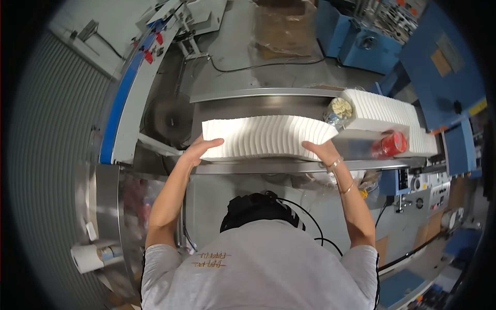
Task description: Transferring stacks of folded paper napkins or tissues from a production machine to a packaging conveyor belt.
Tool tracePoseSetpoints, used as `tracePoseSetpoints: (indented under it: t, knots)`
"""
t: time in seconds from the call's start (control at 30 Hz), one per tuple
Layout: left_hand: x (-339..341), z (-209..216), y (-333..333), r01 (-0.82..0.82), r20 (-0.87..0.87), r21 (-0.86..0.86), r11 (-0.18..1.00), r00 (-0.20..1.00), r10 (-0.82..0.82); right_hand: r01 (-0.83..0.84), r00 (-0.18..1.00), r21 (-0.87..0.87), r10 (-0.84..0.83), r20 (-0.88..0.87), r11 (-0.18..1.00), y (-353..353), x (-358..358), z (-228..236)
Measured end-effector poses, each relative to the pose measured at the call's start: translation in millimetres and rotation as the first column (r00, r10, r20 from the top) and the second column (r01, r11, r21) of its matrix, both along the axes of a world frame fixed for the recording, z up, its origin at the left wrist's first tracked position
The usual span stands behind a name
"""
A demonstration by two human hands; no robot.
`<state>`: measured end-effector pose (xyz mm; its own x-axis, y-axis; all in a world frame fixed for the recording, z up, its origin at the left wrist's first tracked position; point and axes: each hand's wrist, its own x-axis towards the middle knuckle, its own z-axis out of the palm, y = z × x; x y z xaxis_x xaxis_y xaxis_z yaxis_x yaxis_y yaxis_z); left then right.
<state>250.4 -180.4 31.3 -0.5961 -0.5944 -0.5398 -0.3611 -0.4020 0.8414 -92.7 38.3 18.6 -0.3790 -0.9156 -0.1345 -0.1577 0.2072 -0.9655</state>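
Closest in is the tabletop's [289, 168] near edge, a plain metal rim. Just past it, the left hand [199, 150] and right hand [323, 150] have a long, bowed white stack [268, 135] by its two ends, toward the left end of the tabletop. Fingers are curled around the ends, thumbs on the near face, the rest mostly hidden. Can't tell if it's lifted or resting. Over by the right end there's a red wrapped roll [391, 144] nearer the near edge, then a cream bundle [341, 108] and more white stacks [382, 111] along the far edge.
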Motion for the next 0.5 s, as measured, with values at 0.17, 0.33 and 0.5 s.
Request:
tracePoseSetpoints:
  t: [0.17, 0.33, 0.5]
  knots:
    - [17, -12, 26, -0.159, -0.127, -0.062, 0.985, 0.981, 0.15, 0.056, 0.998, -0.053, -0.056, 0.0, 0.997, 17, 13, 11]
    - [42, 3, 57, -0.354, -0.345, -0.261, 0.898, 0.903, 0.256, 0.011, 0.972, -0.146, -0.045, -0.231, 0.989, 14, 34, 46]
    - [89, 29, 93, -0.588, -0.499, -0.377, 0.715, 0.78, 0.378, -0.128, 0.9, -0.27, -0.002, -0.435, 0.954, -4, 68, 72]
